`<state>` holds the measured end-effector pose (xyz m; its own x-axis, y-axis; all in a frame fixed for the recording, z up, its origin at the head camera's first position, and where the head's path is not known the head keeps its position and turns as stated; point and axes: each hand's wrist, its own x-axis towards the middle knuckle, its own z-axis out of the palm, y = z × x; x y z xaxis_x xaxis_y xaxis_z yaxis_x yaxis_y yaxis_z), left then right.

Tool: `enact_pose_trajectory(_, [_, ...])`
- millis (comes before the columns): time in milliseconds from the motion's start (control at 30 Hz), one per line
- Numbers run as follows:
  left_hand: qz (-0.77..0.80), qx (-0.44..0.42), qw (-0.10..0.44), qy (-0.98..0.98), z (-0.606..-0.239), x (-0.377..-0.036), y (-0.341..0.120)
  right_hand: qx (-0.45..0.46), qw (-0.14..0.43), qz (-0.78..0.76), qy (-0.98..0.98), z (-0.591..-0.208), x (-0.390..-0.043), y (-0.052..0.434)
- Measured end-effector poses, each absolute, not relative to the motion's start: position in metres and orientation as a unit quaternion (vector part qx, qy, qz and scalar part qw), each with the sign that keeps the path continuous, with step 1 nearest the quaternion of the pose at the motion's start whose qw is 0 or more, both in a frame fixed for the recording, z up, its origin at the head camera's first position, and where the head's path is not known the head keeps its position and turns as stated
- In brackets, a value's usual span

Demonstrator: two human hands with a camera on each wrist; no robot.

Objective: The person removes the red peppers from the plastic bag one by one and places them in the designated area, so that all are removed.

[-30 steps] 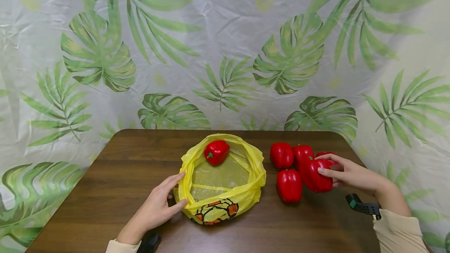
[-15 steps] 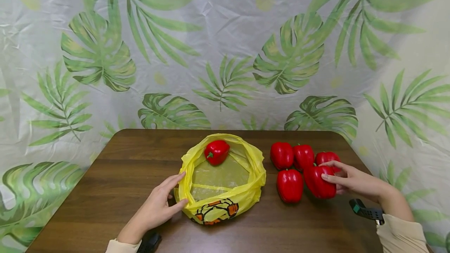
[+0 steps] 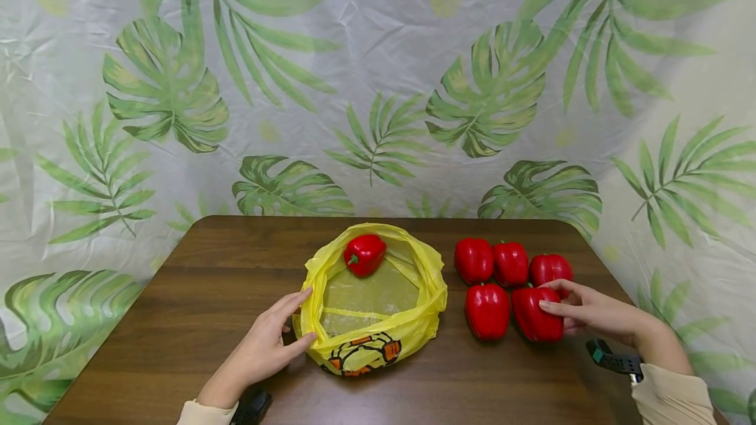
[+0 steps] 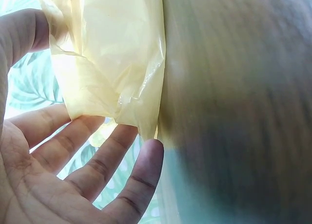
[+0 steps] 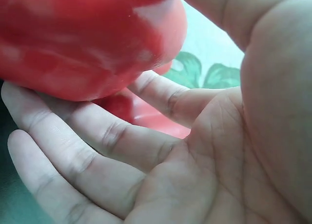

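A yellow plastic bag (image 3: pixel 425 330) stands on the table with its mouth spread wide, and one red bell pepper (image 3: pixel 364 256) lies inside, its green stem toward the front left. At the bag's left side my left hand (image 3: pixel 262 345) touches the plastic with fingertips and thumb, the fingers extended. My right hand (image 3: pixel 596 312) holds another red bell pepper (image 3: pixel 536 320) at its right side, thumb in front and fingers behind. In the right wrist view, the fingers lie under the lower side of this pepper (image 5: pixel 92 43).
Several more red bell peppers (image 3: pixel 487 312) sit close together right of the bag, three in the back row. The dark wooden table (image 3: pixel 230 267) ends at a leaf-print cloth (image 3: pixel 378 84) hanging behind it. A black strap device (image 3: pixel 614 359) is on my right wrist.
My right hand has brought its bell pepper down and slightly right, into the front row beside another pepper. The left hand and the bag have stayed in place.
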<state>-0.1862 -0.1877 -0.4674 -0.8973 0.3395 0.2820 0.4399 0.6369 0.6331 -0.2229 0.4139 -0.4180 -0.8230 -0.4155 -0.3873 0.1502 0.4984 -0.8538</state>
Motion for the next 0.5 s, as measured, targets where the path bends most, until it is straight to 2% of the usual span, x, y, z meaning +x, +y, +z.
enact_pose_trajectory(500, [-0.366,-0.213,0.062,-0.904,-0.4671,-0.1858,-0.1886,-0.062,0.295,-0.490,0.818,-0.4214,-0.2218,0.4114])
